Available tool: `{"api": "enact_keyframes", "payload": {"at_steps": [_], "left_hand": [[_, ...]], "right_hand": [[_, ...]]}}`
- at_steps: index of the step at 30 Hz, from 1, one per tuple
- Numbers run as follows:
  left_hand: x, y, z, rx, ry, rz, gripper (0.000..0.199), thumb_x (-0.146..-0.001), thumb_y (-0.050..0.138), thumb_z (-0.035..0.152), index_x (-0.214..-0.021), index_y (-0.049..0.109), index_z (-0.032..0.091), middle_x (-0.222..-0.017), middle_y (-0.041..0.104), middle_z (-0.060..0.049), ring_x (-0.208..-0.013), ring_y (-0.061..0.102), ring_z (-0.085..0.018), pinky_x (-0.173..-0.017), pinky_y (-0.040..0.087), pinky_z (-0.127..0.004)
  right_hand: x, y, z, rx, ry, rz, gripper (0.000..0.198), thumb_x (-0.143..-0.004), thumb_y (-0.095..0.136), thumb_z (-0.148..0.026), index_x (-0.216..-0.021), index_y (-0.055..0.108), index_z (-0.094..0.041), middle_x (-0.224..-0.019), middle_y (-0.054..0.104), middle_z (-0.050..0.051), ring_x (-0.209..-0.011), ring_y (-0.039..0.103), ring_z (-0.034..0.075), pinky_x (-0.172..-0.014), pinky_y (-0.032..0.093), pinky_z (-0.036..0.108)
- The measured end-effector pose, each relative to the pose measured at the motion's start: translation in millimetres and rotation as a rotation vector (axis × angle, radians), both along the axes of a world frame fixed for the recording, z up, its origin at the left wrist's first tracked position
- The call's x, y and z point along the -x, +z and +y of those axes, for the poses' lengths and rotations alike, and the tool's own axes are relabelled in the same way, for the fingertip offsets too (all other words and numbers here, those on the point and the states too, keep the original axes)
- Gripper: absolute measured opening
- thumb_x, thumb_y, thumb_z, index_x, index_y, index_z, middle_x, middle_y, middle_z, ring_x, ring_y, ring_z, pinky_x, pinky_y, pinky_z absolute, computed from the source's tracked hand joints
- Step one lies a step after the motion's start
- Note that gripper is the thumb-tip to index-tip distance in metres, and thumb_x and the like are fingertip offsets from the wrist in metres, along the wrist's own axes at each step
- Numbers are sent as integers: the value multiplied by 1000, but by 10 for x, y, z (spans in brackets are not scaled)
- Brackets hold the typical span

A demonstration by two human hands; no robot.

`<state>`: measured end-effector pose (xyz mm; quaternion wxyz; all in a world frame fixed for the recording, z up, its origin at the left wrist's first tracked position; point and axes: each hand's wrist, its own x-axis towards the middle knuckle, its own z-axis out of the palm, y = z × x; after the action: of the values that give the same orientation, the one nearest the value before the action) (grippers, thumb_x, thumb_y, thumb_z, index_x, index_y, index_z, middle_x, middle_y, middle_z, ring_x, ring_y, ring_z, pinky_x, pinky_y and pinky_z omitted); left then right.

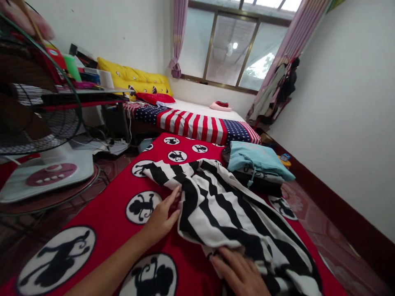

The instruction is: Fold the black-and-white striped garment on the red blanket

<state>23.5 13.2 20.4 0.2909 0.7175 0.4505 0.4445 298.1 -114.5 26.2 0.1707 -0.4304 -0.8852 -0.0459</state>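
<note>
Black-striped garment [222, 201] — left hand [160, 218] outstretched, thumb spread.

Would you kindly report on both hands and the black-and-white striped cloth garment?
Left hand at left edge of garment; right hand on near edge. Garment rumpled on red printed blanket. Folded clothes stack, light-blue topmost, close by.

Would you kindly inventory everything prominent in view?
Striped cloth garment: one, black-white, centre
Patterned blanket: one, red, beneath garment
Folded clothes: one stack, blue topmost, right
Flag-print bed: one, multicoloured, back
Long cushion: one, yellow, back
Round fan: one, white base, left
Cluttered desk: one, red-edged, left
Framed window: one, brown, back
Cloth curtains: two, mauve, beside window
Hung clothes: several, grey, black, right
Left hand: one, garment's left edge
Right hand: one, garment's near edge
</note>
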Motion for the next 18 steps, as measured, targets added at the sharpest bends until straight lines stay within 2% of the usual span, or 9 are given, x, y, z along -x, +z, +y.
{"api": "enact_keyframes", "payload": {"at_steps": [2,5,8,12,15,18], "left_hand": [[-107,108,150,-38,-96,-11,71,-82,49,12,-150,29,21,-150,42,-9,-137,40,-22,-117,28,-43],[-235,125,415,-63,-194,82,79,-74,46,4,-150,27,17,-157,29,-9,-145,24,-21,-121,15,-42],[-331,-70,558,-7,-225,209,89,-66,49,1,-150,26,17,-157,28,-12,-145,24,-24,-120,20,-45],[-404,-363,445,-7,-195,270,85,-70,54,5,-149,30,22,-157,26,-12,-145,22,-29,-118,19,-52],[-414,-420,292,-13,-200,278,88,-71,66,19,-150,29,21,-158,23,-14,-146,20,-32,-117,20,-52],[-434,-374,205,53,-130,157,84,-67,72,24,-145,38,20,-157,25,-16,-143,25,-34,-116,24,-51]], "right_hand": [[0,65,152,1,-96,-85,72,-67,76,-35,-135,53,-27,-141,53,11,-121,56,33,-93,50,42],[-27,137,369,89,-304,-150,79,-66,73,-27,-141,47,-26,-153,35,10,-136,38,35,-105,37,49],[-32,158,567,126,-422,-192,69,-70,61,-13,-137,51,-26,-149,43,11,-129,47,31,-101,41,45],[-15,214,750,133,-472,-203,49,-71,52,-7,-114,67,-25,-133,57,9,-116,56,28,-92,45,39],[-5,358,814,143,-436,-162,35,-72,52,-8,-98,70,-24,-125,61,8,-111,58,26,-88,46,36],[-3,589,825,122,-345,12,22,-75,55,-13,-88,69,-23,-119,63,7,-106,59,25,-88,46,37]]}}
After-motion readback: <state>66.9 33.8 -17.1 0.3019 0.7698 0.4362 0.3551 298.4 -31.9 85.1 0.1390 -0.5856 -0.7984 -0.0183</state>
